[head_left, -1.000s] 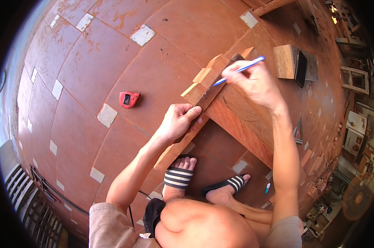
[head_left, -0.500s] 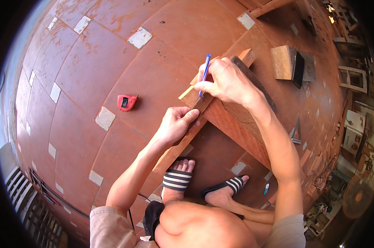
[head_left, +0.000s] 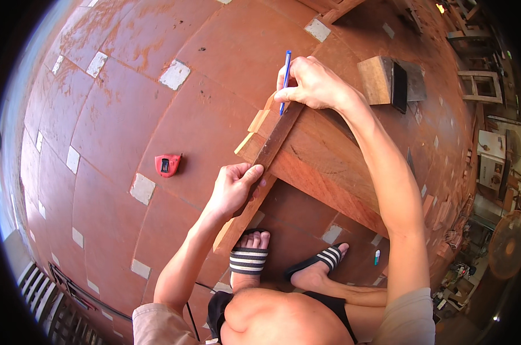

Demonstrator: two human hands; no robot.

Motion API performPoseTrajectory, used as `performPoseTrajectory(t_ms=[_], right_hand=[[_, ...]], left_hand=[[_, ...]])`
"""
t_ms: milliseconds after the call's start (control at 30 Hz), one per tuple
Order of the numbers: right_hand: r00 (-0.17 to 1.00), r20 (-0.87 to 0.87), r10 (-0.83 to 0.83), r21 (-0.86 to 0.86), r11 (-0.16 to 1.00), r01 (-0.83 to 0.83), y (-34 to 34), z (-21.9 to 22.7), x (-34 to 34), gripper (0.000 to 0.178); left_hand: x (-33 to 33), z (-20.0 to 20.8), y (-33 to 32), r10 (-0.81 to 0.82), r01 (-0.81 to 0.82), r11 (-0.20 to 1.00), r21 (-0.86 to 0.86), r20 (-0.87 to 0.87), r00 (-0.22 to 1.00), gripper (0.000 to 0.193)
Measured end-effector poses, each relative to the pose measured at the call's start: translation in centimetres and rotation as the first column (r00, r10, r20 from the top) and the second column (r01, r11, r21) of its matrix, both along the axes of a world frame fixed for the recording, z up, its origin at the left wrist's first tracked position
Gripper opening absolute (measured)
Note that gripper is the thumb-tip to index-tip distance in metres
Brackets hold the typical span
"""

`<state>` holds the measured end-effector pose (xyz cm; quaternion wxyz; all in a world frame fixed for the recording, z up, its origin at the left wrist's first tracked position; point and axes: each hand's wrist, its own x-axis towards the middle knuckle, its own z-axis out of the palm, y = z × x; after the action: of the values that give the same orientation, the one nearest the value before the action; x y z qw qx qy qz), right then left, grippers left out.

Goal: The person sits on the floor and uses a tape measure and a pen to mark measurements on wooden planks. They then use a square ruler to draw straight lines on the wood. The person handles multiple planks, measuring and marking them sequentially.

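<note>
A blue pen (head_left: 287,69) is pinched in my right hand (head_left: 315,83), its tip at the far part of a dark, narrow wooden strip (head_left: 279,137). My left hand (head_left: 233,187) grips the strip's nearer part, thumb on top. The strip lies across a wide reddish-brown board (head_left: 335,164), at the board's left end. Beneath it a paler wooden bar (head_left: 233,229) reaches toward my left foot. Small light-edged wood pieces (head_left: 258,121) show just left of the strip. My right hand hides part of the board's far end.
A red tape measure (head_left: 168,165) sits on the tiled floor to the left. At the far right stands a wooden block (head_left: 375,80) with a black phone-like slab (head_left: 399,87) against it. A small white-and-teal tube (head_left: 377,257) lies by my right foot. Wood scraps and tools crowd the right edge.
My right hand has moved the pen farther along the strip, away from me, uncovering more of the strip. My left hand keeps its grip. The whole view has shifted slightly.
</note>
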<state>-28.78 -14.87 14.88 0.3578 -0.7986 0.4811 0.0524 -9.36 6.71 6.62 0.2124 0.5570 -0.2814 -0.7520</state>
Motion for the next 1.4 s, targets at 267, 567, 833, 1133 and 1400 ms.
performPoseTrajectory(t_ms=[267, 567, 833, 1133, 1400], right_hand=[[0.995, -0.026, -0.097, -0.143, 0.985, 0.093, -2.5, -1.0, -2.5, 0.012], [0.789, 0.45, -0.418, -0.389, 0.703, 0.595, 13.8, 0.0, -5.3, 0.025], [0.511, 0.516, -0.687, 0.093, 0.638, 0.765, 26.6, 2.2, 0.3, 0.046], [0.333, 0.632, -0.7, -0.012, 0.421, 0.907, 31.0, 6.0, -5.7, 0.033], [-0.145, 0.695, -0.704, 0.525, 0.359, 0.772, 35.8, 4.5, -7.0, 0.03]], left_hand=[[-0.4, 0.0, 0.1, 0.09, -0.093, 0.995, -0.026, -0.092, 0.992, 0.032], [-2.2, 1.6, 0.9, 0.107, -0.085, 0.977, -0.194, 0.106, 0.989, 0.044], [-9.1, 5.4, 6.1, 0.366, -0.206, 0.611, -0.764, 0.042, 0.929, 0.015], [-7.5, 8.4, -3.5, 0.021, 0.374, 0.093, -0.923, 0.377, 0.926, 0.047], [-14.6, 11.4, -19.6, -0.73, 0.727, 0.115, -0.677, 0.439, 0.524, 0.045]])
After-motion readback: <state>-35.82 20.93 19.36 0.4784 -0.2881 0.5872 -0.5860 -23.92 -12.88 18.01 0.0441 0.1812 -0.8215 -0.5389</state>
